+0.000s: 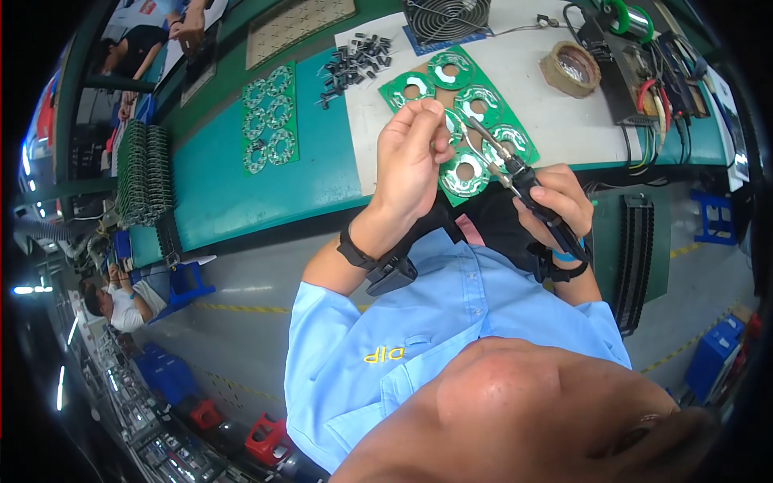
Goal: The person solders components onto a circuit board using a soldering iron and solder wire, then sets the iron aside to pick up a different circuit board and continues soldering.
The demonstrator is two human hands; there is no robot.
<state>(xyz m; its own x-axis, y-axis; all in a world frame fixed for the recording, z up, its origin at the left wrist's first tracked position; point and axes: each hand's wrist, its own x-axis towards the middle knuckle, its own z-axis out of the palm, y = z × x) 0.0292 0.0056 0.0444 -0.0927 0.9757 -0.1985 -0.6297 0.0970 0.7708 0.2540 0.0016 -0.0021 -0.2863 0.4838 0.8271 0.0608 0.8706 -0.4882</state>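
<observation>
My right hand [561, 204] is wrapped round the black handle of a soldering iron [527, 182] that has a thin solder feed tube alongside. Its metal tip points up and left over a green circuit board panel [515, 122] of several ring-shaped boards. Above the panel's left side, my left hand [409, 154] is closed with thumb and forefinger pinched together; what they hold, if anything, is too small to make out. Beyond the panel, to the left, lies a pile of black capacitors [354, 66] with wire leads.
Further left on the teal mat rests another green ring-board panel [272, 119]. A black fan [448, 21] stands at the back. To the right are a tape roll [570, 68], a solder spool [630, 21] and a dark box with cables [622, 74]. Other people sit at far left.
</observation>
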